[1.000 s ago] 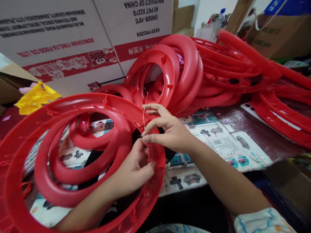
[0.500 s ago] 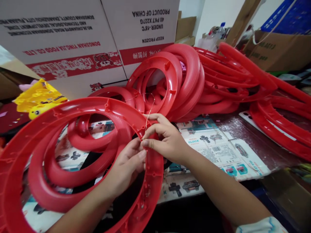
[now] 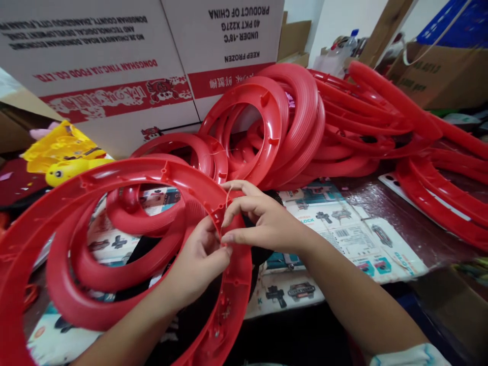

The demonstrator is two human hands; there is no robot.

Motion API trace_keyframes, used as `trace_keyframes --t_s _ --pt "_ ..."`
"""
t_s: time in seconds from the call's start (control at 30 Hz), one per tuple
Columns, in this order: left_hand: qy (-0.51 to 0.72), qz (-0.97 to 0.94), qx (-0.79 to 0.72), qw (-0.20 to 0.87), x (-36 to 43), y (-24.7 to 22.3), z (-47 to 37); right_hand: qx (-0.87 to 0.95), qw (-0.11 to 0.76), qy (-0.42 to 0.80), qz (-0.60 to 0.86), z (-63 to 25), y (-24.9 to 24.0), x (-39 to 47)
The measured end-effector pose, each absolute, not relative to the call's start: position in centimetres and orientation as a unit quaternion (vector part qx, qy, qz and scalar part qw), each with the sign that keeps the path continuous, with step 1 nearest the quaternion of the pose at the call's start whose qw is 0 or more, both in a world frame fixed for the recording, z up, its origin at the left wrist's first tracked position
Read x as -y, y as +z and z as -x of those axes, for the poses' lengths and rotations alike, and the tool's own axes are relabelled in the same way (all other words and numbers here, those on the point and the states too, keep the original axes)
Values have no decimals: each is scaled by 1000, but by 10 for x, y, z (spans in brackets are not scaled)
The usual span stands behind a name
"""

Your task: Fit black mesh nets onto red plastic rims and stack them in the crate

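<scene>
wide red plastic ring point(image 3: 133, 174), its hollow channel turned towards my camera, fills the lower left of the feed, above a printed white cardboard sheet point(image 3: 339, 239) on a glossy dark-red table point(image 3: 366, 195). i see the left hand point(image 3: 200, 264) pinched onto the ring's inner wall. the right hand point(image 3: 263, 218) meets it there, thumb and forefinger narrowly apart at a thin pale wire point(image 3: 227, 197) (whether they grip it, i cannot tell). through the ring's opening i see matte red tubular hoops point(image 3: 95, 310), overlapping. behind, a heap of red hoops point(image 3: 305, 101) stands before a white cardboard carton point(image 3: 213, 46) with upside-down lettering; a yellow figure with a dark eye point(image 3: 74, 168) lies at the left.
</scene>
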State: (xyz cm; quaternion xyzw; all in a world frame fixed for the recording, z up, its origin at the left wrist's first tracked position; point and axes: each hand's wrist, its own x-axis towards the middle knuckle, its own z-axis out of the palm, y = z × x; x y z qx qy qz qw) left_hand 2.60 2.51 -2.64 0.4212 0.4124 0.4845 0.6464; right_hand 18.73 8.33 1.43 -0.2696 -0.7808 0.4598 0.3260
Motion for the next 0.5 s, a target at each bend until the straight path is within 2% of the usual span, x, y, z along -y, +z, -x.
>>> trace_keyframes --t_s 0.5 --pt "438 -507 -488 559 -20 -23 -33 763 372 450 278 -182 10 -79"
